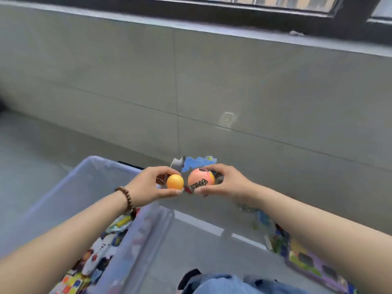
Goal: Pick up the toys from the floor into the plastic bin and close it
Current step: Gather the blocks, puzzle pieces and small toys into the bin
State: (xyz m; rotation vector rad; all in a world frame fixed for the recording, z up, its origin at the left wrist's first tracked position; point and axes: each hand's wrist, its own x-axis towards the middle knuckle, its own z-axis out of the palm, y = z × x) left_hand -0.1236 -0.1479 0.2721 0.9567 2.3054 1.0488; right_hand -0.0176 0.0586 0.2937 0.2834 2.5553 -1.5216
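Observation:
My left hand [148, 186] pinches a small orange ball [175, 181] between thumb and fingers. My right hand [226, 183] grips a larger pink-orange ball [200, 180] with black markings. Both balls are held side by side above the floor, just past the right rim of the translucent blue plastic bin [135, 236]. The bin sits at lower left and holds several colourful toys [95, 257]. A blue and grey toy [196, 163] lies on the floor behind my hands.
More colourful toys, among them a purple board [314, 266], lie on the grey floor [212, 247] under my right forearm. A tiled wall with a window sill rises ahead. My knee in jeans [222, 283] is at the bottom edge.

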